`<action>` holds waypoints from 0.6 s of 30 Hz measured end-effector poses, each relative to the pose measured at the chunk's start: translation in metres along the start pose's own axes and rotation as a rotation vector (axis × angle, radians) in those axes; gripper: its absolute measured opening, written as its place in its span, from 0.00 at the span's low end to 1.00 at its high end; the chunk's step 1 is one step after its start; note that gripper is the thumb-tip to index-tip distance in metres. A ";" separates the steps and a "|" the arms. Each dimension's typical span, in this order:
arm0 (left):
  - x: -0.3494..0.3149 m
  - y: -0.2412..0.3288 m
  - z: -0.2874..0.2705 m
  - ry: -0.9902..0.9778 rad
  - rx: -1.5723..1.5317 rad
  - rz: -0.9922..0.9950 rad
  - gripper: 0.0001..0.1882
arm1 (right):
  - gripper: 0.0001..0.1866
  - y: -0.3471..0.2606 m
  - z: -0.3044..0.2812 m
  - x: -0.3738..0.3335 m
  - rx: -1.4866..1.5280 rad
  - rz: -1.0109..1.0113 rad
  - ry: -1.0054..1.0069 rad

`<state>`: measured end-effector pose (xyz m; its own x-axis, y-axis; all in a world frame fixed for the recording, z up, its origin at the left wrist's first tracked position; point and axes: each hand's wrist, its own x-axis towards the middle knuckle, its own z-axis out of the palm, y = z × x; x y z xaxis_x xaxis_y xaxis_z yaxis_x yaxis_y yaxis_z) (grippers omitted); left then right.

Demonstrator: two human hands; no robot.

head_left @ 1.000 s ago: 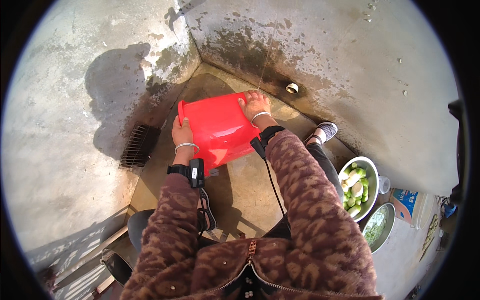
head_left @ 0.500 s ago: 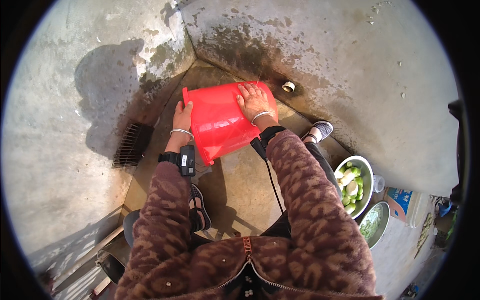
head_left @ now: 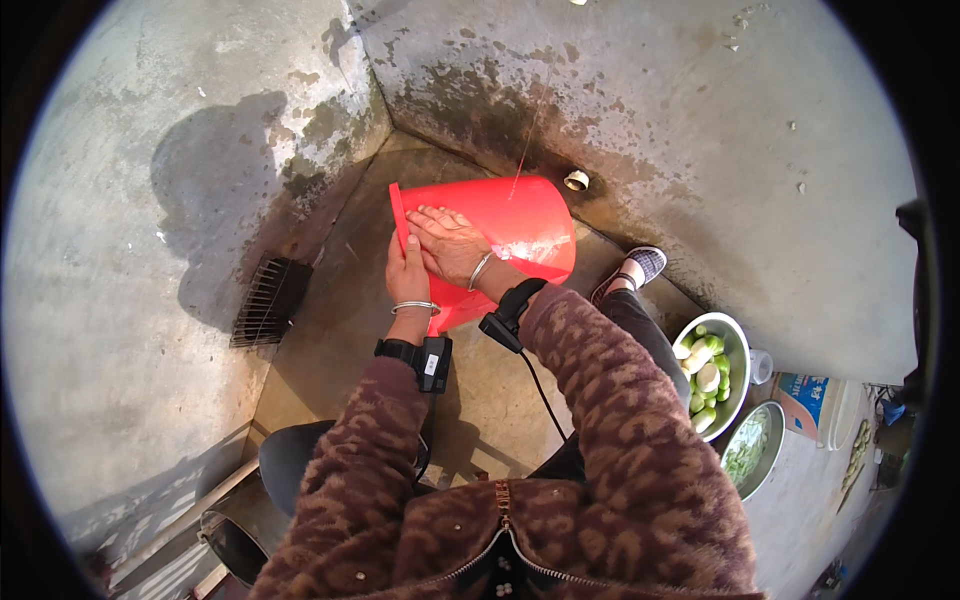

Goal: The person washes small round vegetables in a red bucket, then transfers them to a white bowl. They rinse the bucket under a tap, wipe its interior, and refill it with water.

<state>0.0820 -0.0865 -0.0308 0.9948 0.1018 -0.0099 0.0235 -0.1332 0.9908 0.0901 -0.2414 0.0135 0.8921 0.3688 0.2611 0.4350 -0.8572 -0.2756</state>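
Observation:
A red plastic bucket [head_left: 530, 215] lies on its side over the wet floor, its mouth turned to the left. My left hand [head_left: 407, 274] grips its rim, thumb on the outside; the other fingers are mostly hidden. Flat on the bucket's outer wall, close to the rim, rests my right hand [head_left: 450, 246] with fingers stretched out. A thin stream of water [head_left: 522, 158] falls onto the bucket's upper side, where the surface shines wet. The inside of the bucket is out of sight.
Concrete walls meet in a corner ahead, with a short pipe end [head_left: 576, 180] low on the right one. At left is a dark grate [head_left: 268, 302]. On the right stand a metal basin [head_left: 738, 345] of green-and-white vegetables, a second basin [head_left: 775, 455] and a plastic tub [head_left: 835, 415].
My right hand has slid left along the bucket's wall toward the rim, beside my left hand. The bucket and my left hand have shifted slightly right and down in view.

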 end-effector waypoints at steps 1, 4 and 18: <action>-0.002 0.002 0.002 0.010 -0.019 0.014 0.21 | 0.27 0.003 -0.008 0.003 0.060 -0.111 -0.106; -0.008 0.009 0.005 0.006 0.176 0.011 0.23 | 0.28 0.025 -0.027 0.009 -0.030 0.746 -0.322; -0.002 0.023 0.015 -0.004 0.406 0.056 0.25 | 0.28 0.051 0.006 0.001 0.097 0.687 -0.278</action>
<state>0.0817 -0.1050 -0.0101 0.9959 0.0800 0.0411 0.0061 -0.5164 0.8563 0.1141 -0.2825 -0.0054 0.9592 -0.1505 -0.2393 -0.2345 -0.8962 -0.3765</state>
